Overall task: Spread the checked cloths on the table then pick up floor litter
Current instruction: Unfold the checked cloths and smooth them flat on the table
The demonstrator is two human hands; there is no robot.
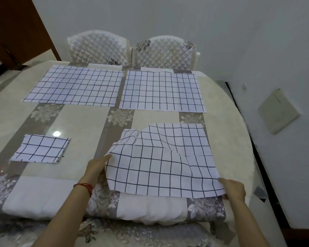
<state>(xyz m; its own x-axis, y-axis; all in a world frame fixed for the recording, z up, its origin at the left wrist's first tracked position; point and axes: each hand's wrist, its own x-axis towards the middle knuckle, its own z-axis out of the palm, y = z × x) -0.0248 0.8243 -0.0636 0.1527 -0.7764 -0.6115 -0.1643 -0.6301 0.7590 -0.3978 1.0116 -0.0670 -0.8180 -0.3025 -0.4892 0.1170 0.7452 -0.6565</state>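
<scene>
- Left hand (pixel 95 167) pinches the left edge of the rumpled cloth (pixel 161 161), right hand (pixel 233 190) grips its near right corner.
- That cloth sits at 5 o'clock on the desk (pixel 82 122), half spread, far-left corner folded over.
- 2 flat cloths (pixel 75 85) at 11 and 1 o'clock.
- Folded cloth (pixel 41 148) at 8 o'clock, untouched.

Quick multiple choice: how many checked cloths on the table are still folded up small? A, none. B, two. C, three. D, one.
D: only the folded cloth at the near left is a small folded square; the two far cloths lie spread flat, and the near right cloth is opened out, rumpled, in both hands.
</scene>
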